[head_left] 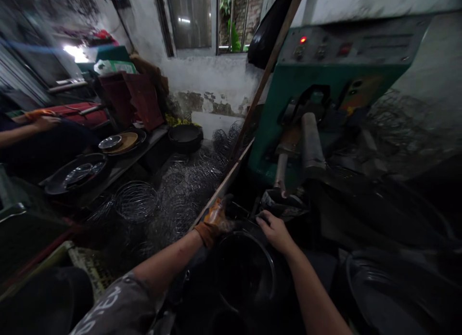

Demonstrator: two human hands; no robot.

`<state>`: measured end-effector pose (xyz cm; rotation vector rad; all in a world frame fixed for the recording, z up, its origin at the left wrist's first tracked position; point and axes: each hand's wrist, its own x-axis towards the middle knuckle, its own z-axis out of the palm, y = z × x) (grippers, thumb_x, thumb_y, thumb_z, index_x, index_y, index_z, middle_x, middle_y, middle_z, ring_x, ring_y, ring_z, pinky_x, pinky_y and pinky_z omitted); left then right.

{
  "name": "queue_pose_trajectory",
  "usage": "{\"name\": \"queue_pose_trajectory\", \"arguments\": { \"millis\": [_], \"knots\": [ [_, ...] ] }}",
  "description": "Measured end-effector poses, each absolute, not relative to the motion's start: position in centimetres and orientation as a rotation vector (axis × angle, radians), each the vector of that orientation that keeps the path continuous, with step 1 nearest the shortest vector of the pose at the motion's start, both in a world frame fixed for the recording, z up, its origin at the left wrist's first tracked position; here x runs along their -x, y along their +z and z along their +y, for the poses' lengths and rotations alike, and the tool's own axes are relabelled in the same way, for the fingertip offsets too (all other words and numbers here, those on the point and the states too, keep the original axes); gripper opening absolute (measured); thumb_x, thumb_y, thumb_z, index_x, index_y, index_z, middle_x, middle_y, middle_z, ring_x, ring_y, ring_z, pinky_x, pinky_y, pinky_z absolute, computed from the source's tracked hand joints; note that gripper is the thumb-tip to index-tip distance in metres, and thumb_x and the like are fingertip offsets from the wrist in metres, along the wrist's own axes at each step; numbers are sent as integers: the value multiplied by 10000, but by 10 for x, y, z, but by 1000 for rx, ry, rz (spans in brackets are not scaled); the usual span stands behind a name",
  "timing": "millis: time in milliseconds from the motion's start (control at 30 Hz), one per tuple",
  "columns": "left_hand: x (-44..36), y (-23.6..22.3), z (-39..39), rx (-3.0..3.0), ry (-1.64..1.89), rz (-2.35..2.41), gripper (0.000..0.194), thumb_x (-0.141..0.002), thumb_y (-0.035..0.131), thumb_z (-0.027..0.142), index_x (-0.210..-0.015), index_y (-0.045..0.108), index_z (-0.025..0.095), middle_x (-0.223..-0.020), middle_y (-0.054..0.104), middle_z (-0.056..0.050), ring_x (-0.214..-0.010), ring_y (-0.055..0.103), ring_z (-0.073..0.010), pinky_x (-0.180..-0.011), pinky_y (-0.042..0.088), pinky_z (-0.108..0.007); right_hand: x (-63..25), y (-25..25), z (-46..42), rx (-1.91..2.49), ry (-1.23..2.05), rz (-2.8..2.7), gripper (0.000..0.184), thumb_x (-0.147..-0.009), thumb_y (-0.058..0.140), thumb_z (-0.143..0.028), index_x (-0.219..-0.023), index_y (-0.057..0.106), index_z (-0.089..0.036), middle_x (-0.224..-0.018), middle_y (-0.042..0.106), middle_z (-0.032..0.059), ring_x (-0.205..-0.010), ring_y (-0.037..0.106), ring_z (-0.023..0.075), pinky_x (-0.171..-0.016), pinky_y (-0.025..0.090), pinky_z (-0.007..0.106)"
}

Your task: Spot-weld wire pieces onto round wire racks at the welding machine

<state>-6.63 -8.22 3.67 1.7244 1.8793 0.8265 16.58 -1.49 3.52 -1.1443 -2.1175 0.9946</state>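
My left hand, in an orange-brown work glove, is in front of me above the far rim of a dark round tub. Its fingers look curled, but they are dark and partly blurred, so what they hold is unclear. My bare right hand is a little to the right, thumb and fingers closed together at a dark edge I cannot make out. Thin, faint metal lines run between the two hands. Just beyond them stands a green machine with a lit red lamp and two thick metal arms.
Tangled wire rings are heaped on the floor to the left, beside a leaning wooden board. Another person's arm shows at far left, near a bench with black pans. A large dark basin stands at lower right.
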Motion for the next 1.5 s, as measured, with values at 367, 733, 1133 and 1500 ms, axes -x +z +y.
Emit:
{"name": "queue_pose_trajectory", "arguments": {
  "millis": [367, 733, 1133, 1500],
  "knots": [
    [60, 68, -39, -2492, 953, 1695, 782, -846, 564, 377, -1578, 399, 159, -1542, 504, -152, -1477, 403, -331, -1183, 393, -481, -180, 105, 5, 1058, 909, -2052, 303, -882, 530, -468, -821, 679, -211, -806, 725, 56, -778, 675, 226, -747, 541, 335],
    [22, 53, -28, -2528, 1112, 1526, 535, -856, 628, 435, -1350, 676, 236, -1235, 668, -137, -1176, 621, -314, -1003, 523, -477, -209, 94, -6, 1135, 720, -2226, 274, -917, 498, -419, -813, 668, -232, -836, 738, 75, -811, 688, 252, -778, 545, 377],
    [23, 54, -29, -2461, 1335, 1362, 521, -848, 669, 470, -1304, 680, 219, -1290, 676, -118, -1235, 604, -302, -1043, 516, -456, -218, 62, -7, 1228, 581, -1960, 329, -890, 514, -482, -885, 728, -234, -905, 786, 96, -872, 734, 286, -818, 573, 421],
    [21, 42, -28, -2422, 1552, 1326, 404, -832, 712, 366, -1189, 673, 180, -1224, 706, -130, -1209, 637, -278, -1017, 548, -449, -217, 57, -9, 1278, 666, -1772, 376, -847, 568, -563, -813, 746, -233, -833, 784, 88, -815, 736, 277, -782, 583, 401]
  ]
}}
